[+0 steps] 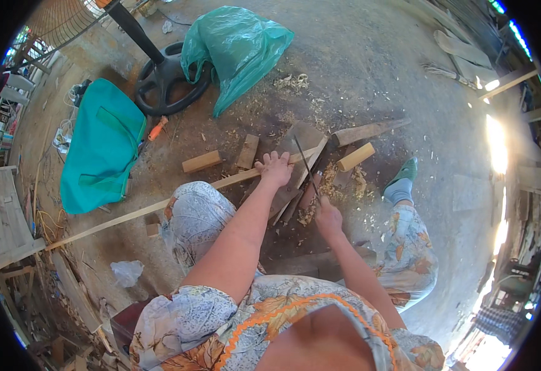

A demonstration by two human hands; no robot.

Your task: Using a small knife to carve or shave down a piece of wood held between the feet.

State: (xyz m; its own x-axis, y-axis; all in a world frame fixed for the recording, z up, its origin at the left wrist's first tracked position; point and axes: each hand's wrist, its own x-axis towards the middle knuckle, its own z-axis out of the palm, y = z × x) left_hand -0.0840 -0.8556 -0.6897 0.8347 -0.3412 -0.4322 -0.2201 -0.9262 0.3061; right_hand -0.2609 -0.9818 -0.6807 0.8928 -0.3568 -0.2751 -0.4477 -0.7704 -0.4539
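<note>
My left hand (274, 167) lies with fingers spread on a long, pale wooden strip (125, 216), pressing it down near its right end. The strip runs from the far left, past my knee, onto a low wooden support of boards (304, 134). Closed around its near end, my right hand (328, 219) holds a hand saw (305, 162), whose thin dark blade appears almost edge-on. The blade crosses the strip to the right of my left hand. Whether its teeth are in the wood I cannot tell, and its handle is hidden by my fingers.
Wooden blocks (201, 161) and a thicker wood piece (369, 132) lie around the support among shavings (360, 180). Beyond are an orange-handled tool (158, 128), a teal bag (100, 148), a green plastic bag (236, 46) and a black round stand base (171, 86). My slippered foot (403, 176) rests at right.
</note>
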